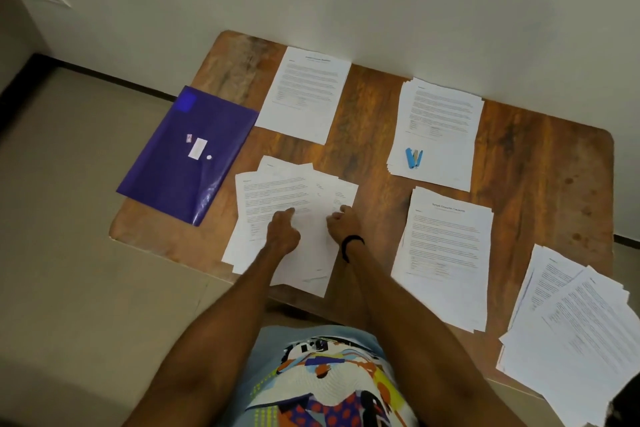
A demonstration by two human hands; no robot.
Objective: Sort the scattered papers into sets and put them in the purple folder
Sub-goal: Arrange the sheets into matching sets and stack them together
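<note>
The folder (187, 156) lies shut and flat at the left end of the counter (374, 135), one corner hanging over the edge. Nothing can be seen tucked into it, so the filing step looks not yet begun.

Just right of the folder, on the near side, sits a loose pile (273, 191) of sheets, skewed and fanned. Both hands are on it. The left hand (282, 230) has one finger stretched forward, pressing the top sheet, with the rest drawn in. The right hand (343, 222) has its fingers curled down at the pile's right edge; whether they pinch a sheet cannot be told. This pile appears to be the one being sorted or squared up.

Right of the folder on the far side lies a neat far pile (304, 94), its near-left corner at the folder's edge. Further right of the folder are two more tidy stacks: a stapler pile (436, 128) with a blue stapler (414, 158) resting on it, and nearer the person a titled pile (446, 253). These three look like finished or nearly finished sets.

Farthest from the folder, at the counter's right end, a heap (571, 329) of sheets lies fanned and overlapping, seemingly unsorted.

By this reading the sorting is perhaps halfway: the heap and the loose pile remain, then every set must go into the folder.
</note>
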